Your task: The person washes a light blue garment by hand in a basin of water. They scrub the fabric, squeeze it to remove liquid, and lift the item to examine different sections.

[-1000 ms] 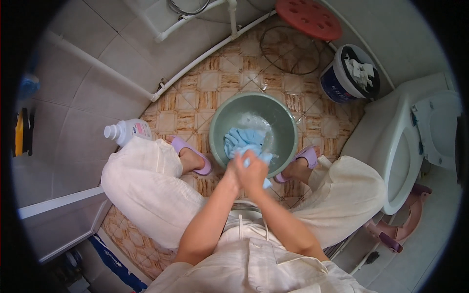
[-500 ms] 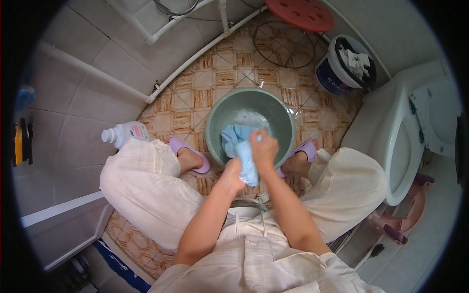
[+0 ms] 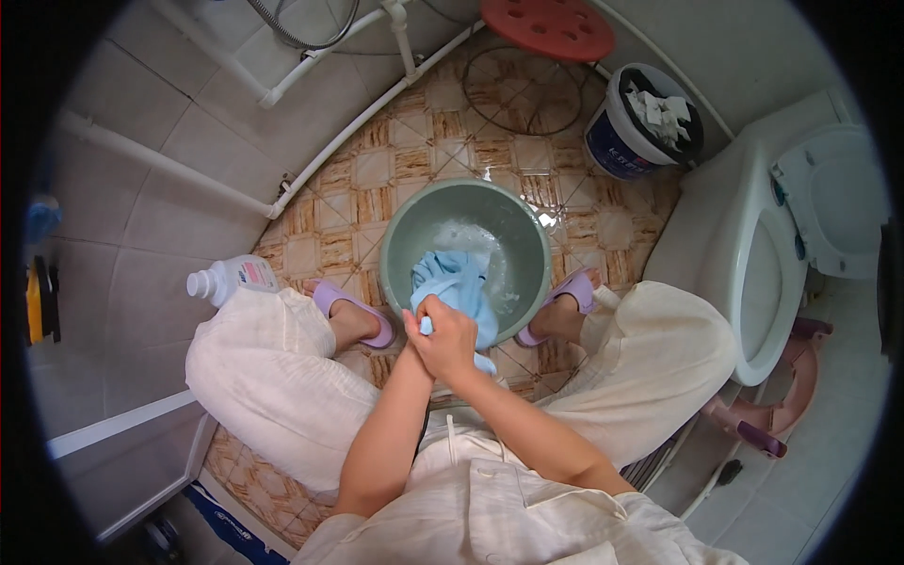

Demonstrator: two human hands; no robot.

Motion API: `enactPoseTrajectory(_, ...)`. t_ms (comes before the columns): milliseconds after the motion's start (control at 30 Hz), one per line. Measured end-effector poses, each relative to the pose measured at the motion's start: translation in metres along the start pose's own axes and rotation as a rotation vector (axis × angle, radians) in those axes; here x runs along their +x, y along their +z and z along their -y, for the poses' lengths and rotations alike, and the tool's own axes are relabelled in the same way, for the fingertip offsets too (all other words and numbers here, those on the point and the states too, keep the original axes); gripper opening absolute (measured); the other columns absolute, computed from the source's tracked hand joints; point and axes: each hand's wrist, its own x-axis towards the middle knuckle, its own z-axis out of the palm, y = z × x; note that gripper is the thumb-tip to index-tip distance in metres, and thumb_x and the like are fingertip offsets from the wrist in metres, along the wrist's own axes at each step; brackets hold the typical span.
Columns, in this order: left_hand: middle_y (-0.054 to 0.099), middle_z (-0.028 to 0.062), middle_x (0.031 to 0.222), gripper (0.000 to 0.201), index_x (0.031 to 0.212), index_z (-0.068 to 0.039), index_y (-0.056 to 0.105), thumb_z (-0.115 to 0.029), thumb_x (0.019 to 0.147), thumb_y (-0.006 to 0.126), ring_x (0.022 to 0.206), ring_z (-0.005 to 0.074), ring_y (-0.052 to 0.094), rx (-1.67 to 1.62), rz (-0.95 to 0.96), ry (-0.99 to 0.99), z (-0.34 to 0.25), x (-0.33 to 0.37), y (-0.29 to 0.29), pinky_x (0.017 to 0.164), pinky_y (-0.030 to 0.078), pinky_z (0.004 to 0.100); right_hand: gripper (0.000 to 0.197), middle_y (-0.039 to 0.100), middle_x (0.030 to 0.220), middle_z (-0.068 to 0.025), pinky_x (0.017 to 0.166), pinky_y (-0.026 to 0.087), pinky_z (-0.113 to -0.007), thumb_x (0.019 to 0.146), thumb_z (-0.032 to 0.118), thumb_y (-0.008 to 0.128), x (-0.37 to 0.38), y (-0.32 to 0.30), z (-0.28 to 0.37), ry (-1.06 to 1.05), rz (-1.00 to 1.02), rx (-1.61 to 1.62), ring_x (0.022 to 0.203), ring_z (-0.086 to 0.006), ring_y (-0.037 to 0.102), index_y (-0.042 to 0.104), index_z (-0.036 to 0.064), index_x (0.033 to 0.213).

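Observation:
A wet, light blue cloth (image 3: 452, 278) hangs bunched over the near side of a round green basin (image 3: 393, 226), its upper part lying inside. My right hand (image 3: 447, 337) is closed around the cloth near the basin's near rim. Pressed against it, my left hand (image 3: 412, 331) is closed on the cloth too, mostly hidden behind the right one. A small bit of cloth pokes out between the two hands, and another end shows below my right wrist. Whitish suds (image 3: 461, 235) lie on the basin's bottom.
A white bottle (image 3: 231, 280) stands by my left knee. To the right are a toilet (image 3: 763, 292) and a pink ring-shaped seat (image 3: 796, 400). Farther off stand a bin of crumpled paper (image 3: 626, 141) and a red stool (image 3: 546, 28). Wall pipes (image 3: 358, 137) run at the left.
Both hands have moved left and come together on the cloth, the right crossing over the left. The cloth now spreads more over the basin's near side. The whole view has shifted slightly.

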Motion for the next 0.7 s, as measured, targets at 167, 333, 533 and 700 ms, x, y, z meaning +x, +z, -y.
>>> enactPoseTrajectory(167, 0.058, 0.0112, 0.109, 0.033, 0.114, 0.0, 0.049, -0.019, 0.087, 0.049, 0.098, 0.0223, 0.057, 0.649, -1.096, -0.283, 0.006, 0.016, 0.039, 0.089, 0.044, 0.0386, 0.026, 0.06, 0.067, -0.0137, 0.059, 0.045, -0.035, 0.078, 0.035, 0.059, 0.051, -0.028, -0.089, 0.347, 0.021, -0.207, 0.064, -0.0299, 0.058, 0.057, 0.0099, 0.081)
enactPoseTrajectory(333, 0.055, 0.0095, 0.113, 0.038, 0.115, -0.002, 0.047, -0.012, 0.081, 0.06, 0.104, 0.0248, 0.054, 0.481, -1.045, -0.231, -0.017, 0.016, 0.058, 0.09, 0.042, 0.0415, 0.039, 0.06, 0.088, -0.0084, 0.071, 0.046, -0.029, 0.086, 0.035, 0.054, 0.063, -0.042, -0.102, 0.724, -0.007, 0.986, 0.081, -0.0181, 0.058, 0.057, -0.0032, 0.094)
enactPoseTrajectory(533, 0.052, 0.0084, 0.117, 0.039, 0.118, -0.004, 0.044, -0.022, 0.085, 0.055, 0.109, 0.0222, 0.049, 0.589, -0.866, -0.15, -0.012, 0.037, 0.087, 0.093, 0.038, 0.0376, 0.027, 0.06, 0.09, -0.0077, 0.075, 0.047, -0.03, 0.084, 0.021, 0.057, 0.063, -0.061, -0.074, 0.704, 0.056, 1.317, 0.083, -0.017, 0.058, 0.056, -0.0012, 0.099)
enactPoseTrajectory(700, 0.054, 0.0088, 0.112, 0.037, 0.115, -0.008, 0.048, -0.034, 0.089, 0.046, 0.103, 0.0191, 0.052, 0.674, -1.099, -0.117, -0.011, 0.037, 0.063, 0.09, 0.04, 0.0324, 0.017, 0.058, 0.071, -0.0107, 0.06, 0.043, -0.033, 0.08, 0.017, 0.06, 0.003, -0.017, -0.022, 0.09, -0.104, 0.476, 0.066, -0.0183, 0.057, 0.051, 0.0028, 0.084)
